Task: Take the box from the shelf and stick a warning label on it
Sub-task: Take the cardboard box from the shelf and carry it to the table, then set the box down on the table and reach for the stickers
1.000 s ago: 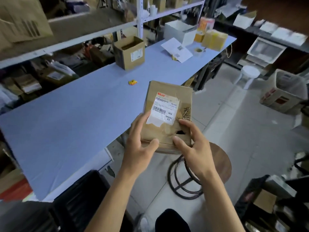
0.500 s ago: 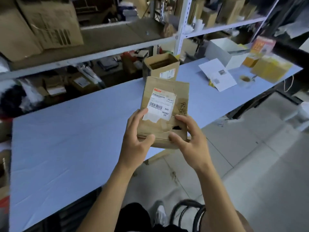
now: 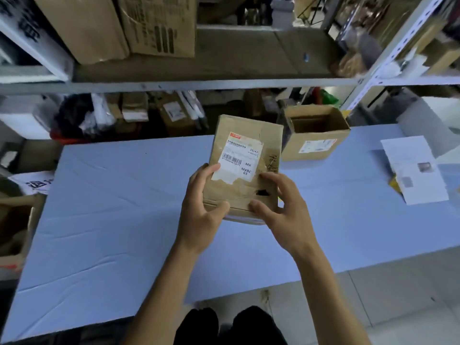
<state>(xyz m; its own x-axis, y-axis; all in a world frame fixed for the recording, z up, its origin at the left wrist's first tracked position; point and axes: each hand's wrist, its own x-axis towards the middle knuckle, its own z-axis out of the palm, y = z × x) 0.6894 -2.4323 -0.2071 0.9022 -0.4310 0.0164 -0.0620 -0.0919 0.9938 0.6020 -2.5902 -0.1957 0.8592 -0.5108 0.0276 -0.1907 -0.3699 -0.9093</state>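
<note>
Flanking held box (image 3: 245,155): open carton (image 3: 315,136), papers (image 3: 414,168).

Box (image 3: 245,168): matt brown cardboard, creased, with a torn white paper label (image 3: 237,161) under glossy tape. Below the box, table (image 3: 124,207): smooth matt blue sheet, faintly wrinkled. Behind the box, shelf rail (image 3: 174,84): painted grey metal.

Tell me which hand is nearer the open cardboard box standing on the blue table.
Right. The right hand grips the held parcel on its right side, just below and left of the open box. The left hand holds the parcel's far side, farther away.
</note>
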